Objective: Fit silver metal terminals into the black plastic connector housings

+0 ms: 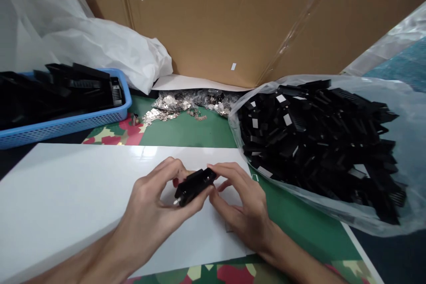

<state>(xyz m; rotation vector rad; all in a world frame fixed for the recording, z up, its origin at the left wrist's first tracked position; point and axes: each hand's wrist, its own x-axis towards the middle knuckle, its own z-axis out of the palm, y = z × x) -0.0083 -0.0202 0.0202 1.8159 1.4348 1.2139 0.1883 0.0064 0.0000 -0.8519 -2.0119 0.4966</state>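
Both hands meet over a white board [66, 195] at the table's near middle. My left hand [153, 206] grips a small black plastic part [195, 185] from the left and below, fingers curled round it. At the part's right end, my right hand [241, 204] pinches it with fingertips. The part lies tilted, its right end higher, with a small pale spot at its lower left end.
A clear plastic bag [409, 142] heaped with black plastic parts [319, 137] lies at the right. A blue basket [63, 122] of black parts stands at the left. Small shiny metal pieces [183, 104] lie at the back, before a cardboard wall [233, 22]. White plastic sheeting [100, 49] lies behind the basket.
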